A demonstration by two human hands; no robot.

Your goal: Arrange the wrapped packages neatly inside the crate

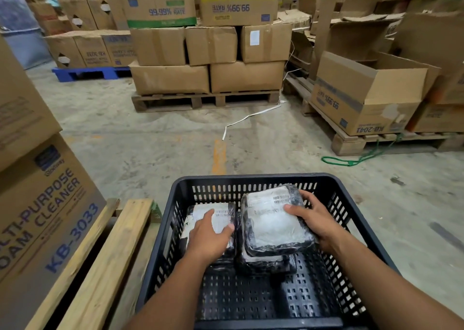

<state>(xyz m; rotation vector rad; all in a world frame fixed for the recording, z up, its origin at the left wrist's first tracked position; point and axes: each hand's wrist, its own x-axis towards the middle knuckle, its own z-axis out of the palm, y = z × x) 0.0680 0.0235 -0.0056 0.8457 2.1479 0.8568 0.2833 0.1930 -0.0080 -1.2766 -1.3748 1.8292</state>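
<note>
Three wrapped packages sit in the far half of the crate (253,179), all bound in clear film over dark wrapping with white paper labels on top. The left package (200,216) lies flat on the crate floor near the far left corner. Just beside it, toward the middle of the far wall, the top package (273,221) rests on a lower package (263,260) — only the near edge of the lower one shows beneath it. The top one sits slightly tilted, its barcode label toward the far wall.

The left hand (209,236) lies palm down on the left package, fingers spread loosely over the label, thumb reaching toward the gap between the two piles. The right hand (315,219) grips the right edge of the top package: the thumb presses on its upper face and the fingers curl round its far right corner.

The near half of the crate floor is bare black perforated plastic. The crate stands on a concrete floor (150,148). To its left are wooden beams (100,267) and a cardboard box (37,219) printed "KB-3033" — further off, pallets (206,101) carry stacked cardboard boxes.
</note>
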